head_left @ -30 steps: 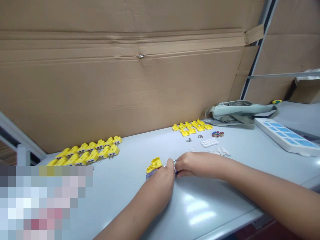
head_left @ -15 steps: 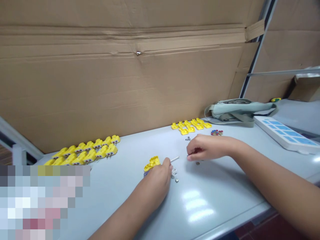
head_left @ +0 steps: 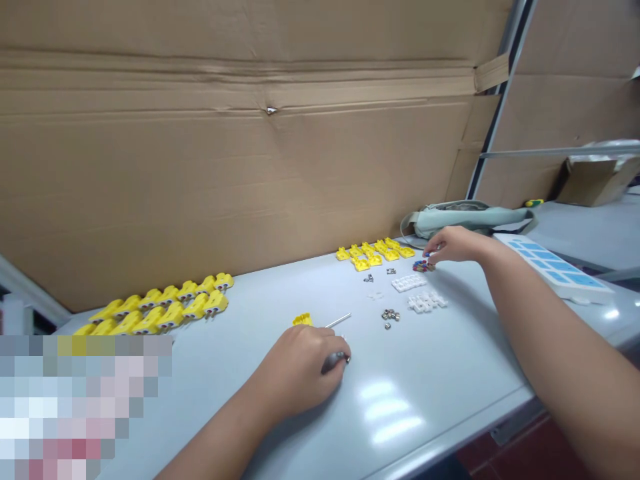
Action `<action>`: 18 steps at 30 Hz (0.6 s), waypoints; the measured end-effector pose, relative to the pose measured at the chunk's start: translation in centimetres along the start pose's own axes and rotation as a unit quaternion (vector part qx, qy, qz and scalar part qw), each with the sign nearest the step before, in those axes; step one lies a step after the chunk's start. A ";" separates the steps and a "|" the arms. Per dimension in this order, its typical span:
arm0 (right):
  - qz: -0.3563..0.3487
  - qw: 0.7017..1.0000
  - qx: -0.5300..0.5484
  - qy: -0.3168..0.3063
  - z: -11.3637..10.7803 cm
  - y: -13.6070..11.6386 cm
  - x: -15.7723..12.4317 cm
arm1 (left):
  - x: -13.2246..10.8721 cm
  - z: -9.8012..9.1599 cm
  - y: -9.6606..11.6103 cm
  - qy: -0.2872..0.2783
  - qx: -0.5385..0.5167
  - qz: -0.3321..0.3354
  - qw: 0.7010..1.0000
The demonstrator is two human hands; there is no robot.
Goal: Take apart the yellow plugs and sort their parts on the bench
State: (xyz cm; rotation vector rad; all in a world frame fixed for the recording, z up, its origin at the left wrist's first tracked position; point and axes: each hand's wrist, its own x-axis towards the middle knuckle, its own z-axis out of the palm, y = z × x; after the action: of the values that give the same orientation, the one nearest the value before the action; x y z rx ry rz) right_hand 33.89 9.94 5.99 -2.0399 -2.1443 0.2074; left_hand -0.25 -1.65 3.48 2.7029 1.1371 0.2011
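My left hand (head_left: 315, 360) rests low over the table, thumb and fingertips closed at a small silver metal piece (head_left: 348, 359). Just beyond it lie a yellow plastic plug shell (head_left: 302, 320), partly covered by the hand, and a thin metal rod (head_left: 340, 320) like a screwdriver shaft, its near end hidden. Over at the back right, my right hand (head_left: 453, 243) pinches a small blue-coloured part (head_left: 427, 254). Directly below those fingertips is a little pile of red and blue small parts (head_left: 423, 266).
Yellow plugs (head_left: 170, 307) stand in two rows at left; open yellow shells (head_left: 375, 253) lie at the back. White plastic pieces (head_left: 427, 302), a white strip (head_left: 409, 283) and metal pieces (head_left: 391, 315) lie mid-right. A bag (head_left: 465, 219) and a blue-and-white case (head_left: 555, 267) are farther right.
My right hand has moved back and right to the red and blue pile, uncovering the white and metal pieces. My left hand has come nearer, its fingertips now at the silver piece.
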 end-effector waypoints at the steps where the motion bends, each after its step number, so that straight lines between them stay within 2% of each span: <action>1: 0.007 1.000 0.003 0.000 0.2 0.3 0.1 | 0.0 0.0 -0.1 0.001 -0.003 0.001 1.000; 9: 0.033 0.998 0.045 -0.019 1.1 1.0 0.2 | 0.2 0.2 0.5 0.016 -0.011 -0.001 1.000; 13: 0.030 0.998 0.054 0.009 1.3 0.8 0.7 | 1.2 0.4 1.3 0.035 0.016 -0.004 0.999; 18: -0.009 0.996 0.066 0.064 1.1 -0.4 0.8 | 4.0 1.1 2.4 0.045 0.083 0.026 0.995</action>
State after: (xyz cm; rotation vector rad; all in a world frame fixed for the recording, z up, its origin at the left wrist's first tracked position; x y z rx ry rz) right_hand 33.23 10.72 4.99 -1.9063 -2.0147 0.2040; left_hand 4.45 -0.58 3.20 2.8994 1.1555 0.2476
